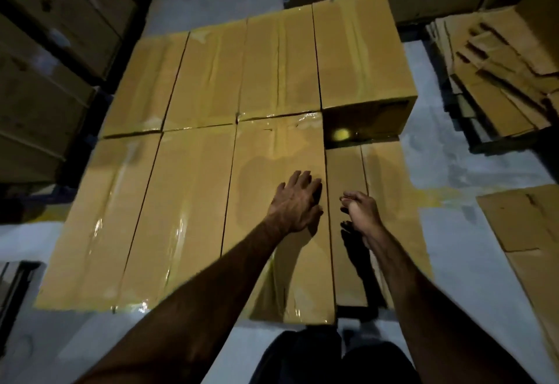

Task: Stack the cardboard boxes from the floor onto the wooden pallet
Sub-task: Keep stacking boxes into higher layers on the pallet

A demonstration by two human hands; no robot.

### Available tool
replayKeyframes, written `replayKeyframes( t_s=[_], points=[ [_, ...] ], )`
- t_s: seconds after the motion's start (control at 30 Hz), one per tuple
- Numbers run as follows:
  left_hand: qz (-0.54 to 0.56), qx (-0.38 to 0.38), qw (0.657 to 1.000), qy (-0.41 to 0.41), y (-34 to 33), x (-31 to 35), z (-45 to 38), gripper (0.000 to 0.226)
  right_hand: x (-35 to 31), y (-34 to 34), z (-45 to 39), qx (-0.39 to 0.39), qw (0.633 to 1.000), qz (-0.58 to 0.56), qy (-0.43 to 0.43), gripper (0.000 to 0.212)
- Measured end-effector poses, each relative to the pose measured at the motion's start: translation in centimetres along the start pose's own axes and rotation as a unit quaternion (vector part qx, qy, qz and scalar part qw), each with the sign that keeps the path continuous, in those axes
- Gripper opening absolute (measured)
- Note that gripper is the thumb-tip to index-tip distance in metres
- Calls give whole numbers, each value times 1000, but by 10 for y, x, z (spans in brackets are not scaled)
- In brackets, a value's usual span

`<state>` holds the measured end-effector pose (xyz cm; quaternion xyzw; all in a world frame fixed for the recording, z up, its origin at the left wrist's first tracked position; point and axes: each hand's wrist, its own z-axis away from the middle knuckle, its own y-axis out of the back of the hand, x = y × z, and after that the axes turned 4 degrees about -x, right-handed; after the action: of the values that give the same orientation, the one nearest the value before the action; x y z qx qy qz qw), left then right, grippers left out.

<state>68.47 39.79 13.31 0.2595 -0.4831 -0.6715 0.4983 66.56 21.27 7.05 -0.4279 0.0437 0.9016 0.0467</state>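
Two forearms reach up from the frame's bottom. Left hand (295, 202) lies flat, fingers spread, on a centre box (281, 217); right hand (361, 211) hovers loosely curled, empty, over the lower gap (348, 226). Press evenly to seat the box flush with its neighbours.

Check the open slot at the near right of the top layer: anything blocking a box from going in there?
Nothing visible. The open slot shows only the lower-layer box tops. The right hand hovers over it, fingers loosely curled, holding nothing. The left hand lies flat on the adjacent top-layer box, clear of it.
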Motion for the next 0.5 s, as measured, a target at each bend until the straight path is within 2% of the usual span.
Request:
replayKeyframes(
  t_s=[0.13,0.2,0.33,0.5],
  points=[
    [-17,-13,1000,-6,5,-22,-53,83,-9,-14,-51,-7,1000,-14,14,23],
    [-15,-17,1000,-7,6,-29,-77,86,-14,-18,-73,-15,999,-21,25,19],
    [7,-14,1000,10,8,-35,-103,93,-19,-34,-113,-37,999,-22,7,20],
    [24,-7,1000,15,5,-38,-114,102,12,-52,-182,-81,995,-42,-45,43]
  ],
)
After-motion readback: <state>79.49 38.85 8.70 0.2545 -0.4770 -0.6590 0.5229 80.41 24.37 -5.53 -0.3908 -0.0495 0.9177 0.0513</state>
